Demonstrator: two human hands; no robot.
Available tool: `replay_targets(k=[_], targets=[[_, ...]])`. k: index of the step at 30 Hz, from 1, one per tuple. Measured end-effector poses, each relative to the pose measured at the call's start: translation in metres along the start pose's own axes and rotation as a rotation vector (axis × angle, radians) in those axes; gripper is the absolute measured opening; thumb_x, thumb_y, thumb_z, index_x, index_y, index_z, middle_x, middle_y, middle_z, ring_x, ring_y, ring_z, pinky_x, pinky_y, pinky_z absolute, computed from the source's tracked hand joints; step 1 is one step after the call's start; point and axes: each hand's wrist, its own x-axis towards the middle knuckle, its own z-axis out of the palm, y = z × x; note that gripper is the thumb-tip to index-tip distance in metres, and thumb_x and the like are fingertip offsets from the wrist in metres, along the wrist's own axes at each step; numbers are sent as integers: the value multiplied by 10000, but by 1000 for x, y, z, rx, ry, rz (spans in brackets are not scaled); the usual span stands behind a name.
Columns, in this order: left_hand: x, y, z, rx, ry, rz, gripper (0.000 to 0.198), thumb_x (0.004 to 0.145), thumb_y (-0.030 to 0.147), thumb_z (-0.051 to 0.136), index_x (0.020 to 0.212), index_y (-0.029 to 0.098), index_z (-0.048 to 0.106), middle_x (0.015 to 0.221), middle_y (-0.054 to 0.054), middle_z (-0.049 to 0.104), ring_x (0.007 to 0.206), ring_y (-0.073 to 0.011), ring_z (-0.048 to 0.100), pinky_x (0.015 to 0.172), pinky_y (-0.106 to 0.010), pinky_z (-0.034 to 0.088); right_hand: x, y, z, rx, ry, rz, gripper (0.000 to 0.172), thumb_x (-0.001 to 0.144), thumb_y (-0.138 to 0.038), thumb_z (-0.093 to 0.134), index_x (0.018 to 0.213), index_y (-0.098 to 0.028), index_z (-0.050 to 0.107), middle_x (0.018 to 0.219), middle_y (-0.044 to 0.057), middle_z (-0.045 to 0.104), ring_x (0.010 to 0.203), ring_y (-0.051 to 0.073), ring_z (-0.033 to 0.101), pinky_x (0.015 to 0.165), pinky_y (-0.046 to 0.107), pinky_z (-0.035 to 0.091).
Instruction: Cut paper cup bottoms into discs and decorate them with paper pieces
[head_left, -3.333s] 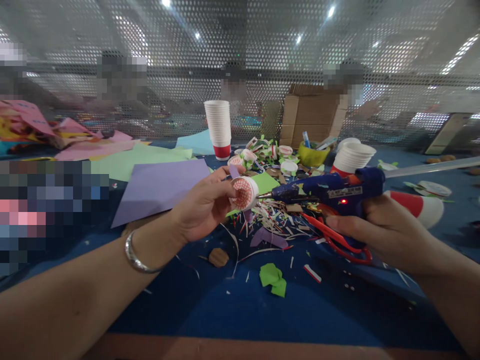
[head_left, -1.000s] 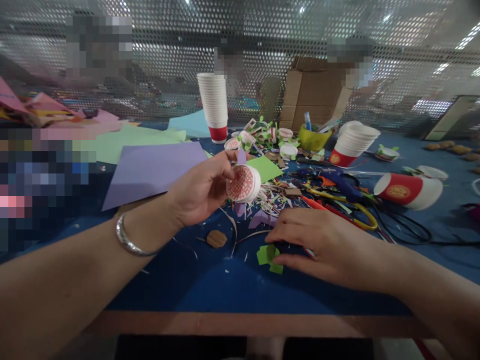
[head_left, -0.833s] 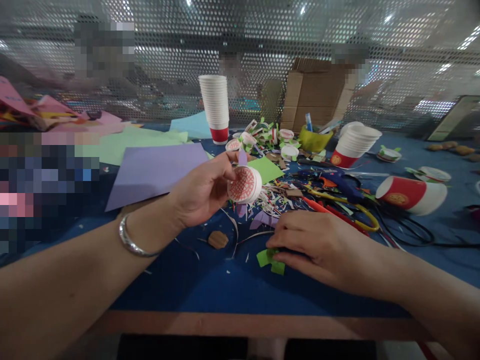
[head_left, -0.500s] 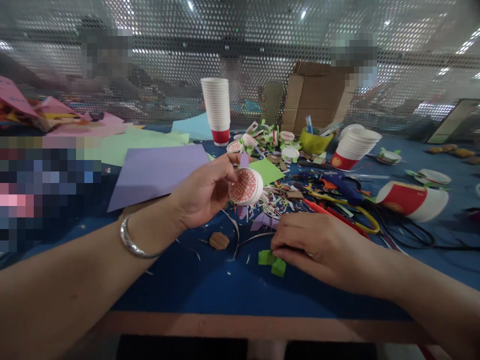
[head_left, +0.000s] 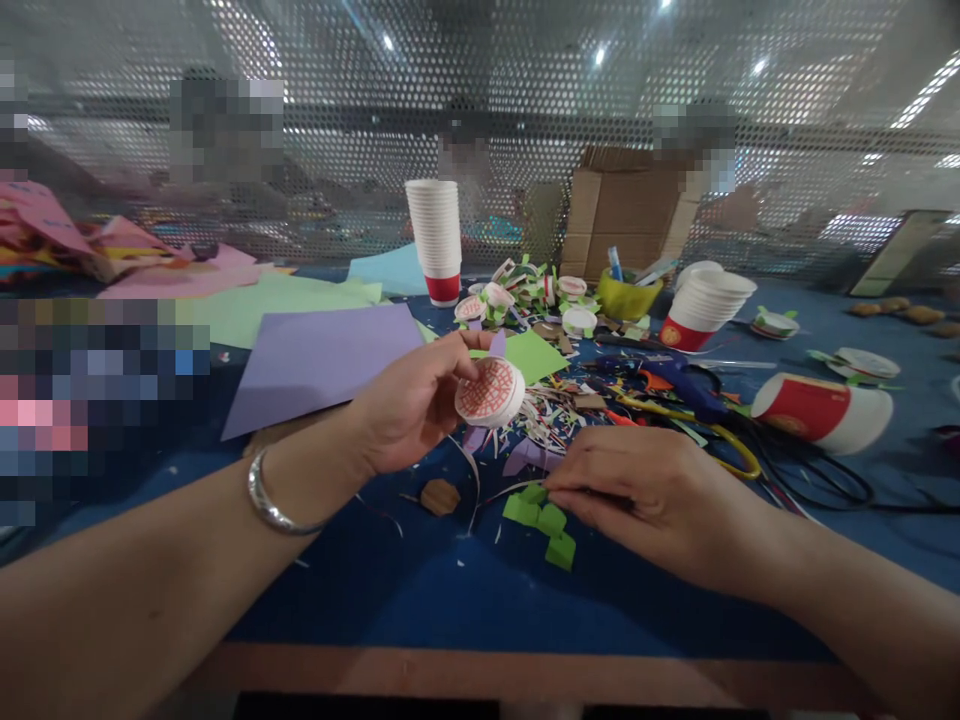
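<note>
My left hand [head_left: 412, 405] grips a cut-off paper cup base [head_left: 489, 390] between thumb and fingers. Its flat face carries a red net pattern, and purple paper strips stick out at its top and bottom. To the right and lower, my right hand [head_left: 637, 490] has its fingertips pinched at small folded green paper pieces [head_left: 551, 519] on the table. How many of them it grips is hidden by the fingers. Purple paper cutouts [head_left: 525, 457] lie just behind those fingertips. Left of the green pieces rests a brown cardboard octagon [head_left: 440, 497].
Paper scraps [head_left: 551, 410], a blue glue gun [head_left: 686, 383] and yellow-handled scissors [head_left: 739, 450] lie beyond my hands. Stacked cups [head_left: 435, 235], a tipped red-and-white cup [head_left: 821, 412], finished cup crafts [head_left: 577, 320] and a purple sheet [head_left: 322, 365] surround them. A perforated metal screen [head_left: 337, 150] stands behind.
More green pieces show by my right fingertips, spread apart on the table. The cup base in my left hand has tilted slightly. The whole view has shifted a little.
</note>
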Motion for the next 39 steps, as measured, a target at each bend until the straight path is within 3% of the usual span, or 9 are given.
replay_targets(k=[3, 7, 13, 18, 23, 30, 39], targets=[[0, 0, 0, 8, -1, -2, 385, 678, 57, 513, 1049, 157, 537, 710, 0, 607, 501, -99, 549, 445, -180, 470, -1, 2, -1, -29, 67, 15, 153, 986, -174, 606, 969, -143, 755, 856, 45, 731, 792, 146, 659, 730, 273, 503], [2, -3, -4, 35, -47, 31, 382, 673, 71, 555, 1035, 187, 519, 722, 6, 601, 504, -125, 556, 393, -208, 459, -3, 4, -3, -127, 61, 7, 174, 991, -163, 582, 989, -142, 754, 849, 50, 724, 805, 169, 663, 741, 303, 508], [1, -7, -6, 39, -40, 66, 498, 674, 53, 699, 1118, 191, 522, 869, -24, 701, 660, -124, 659, 559, -202, 540, -5, 4, 3, -274, -25, 13, 236, 1008, -186, 527, 927, -159, 747, 838, 55, 683, 756, 183, 641, 653, 312, 473], [-1, -6, -5, 57, -44, 59, 488, 706, 71, 695, 1150, 194, 533, 802, -11, 674, 576, -127, 624, 445, -195, 497, -3, 4, 4, -290, -25, -15, 229, 1007, -176, 532, 935, -160, 749, 789, 39, 642, 700, 171, 614, 601, 306, 447], [-1, -2, -5, 13, -35, -32, 411, 735, 69, 613, 1126, 189, 569, 746, 2, 625, 508, -119, 573, 372, -195, 464, -2, 0, 0, -292, 139, -47, 170, 998, -174, 563, 964, -155, 728, 862, 59, 687, 797, 170, 657, 703, 299, 501], [-7, 0, 3, -61, -32, -124, 381, 732, 23, 585, 1088, 161, 582, 811, -9, 639, 554, -86, 595, 468, -165, 500, -3, -11, -10, -526, 355, 6, 84, 958, -162, 609, 956, -168, 693, 940, 65, 721, 827, 172, 681, 705, 303, 517], [-12, -4, 10, -80, -53, -196, 337, 792, 36, 602, 1110, 144, 631, 931, -48, 694, 685, -113, 661, 544, -188, 559, -4, -15, -11, -850, 341, -15, 110, 953, -198, 602, 924, -192, 709, 892, 66, 722, 740, 206, 648, 612, 358, 452]])
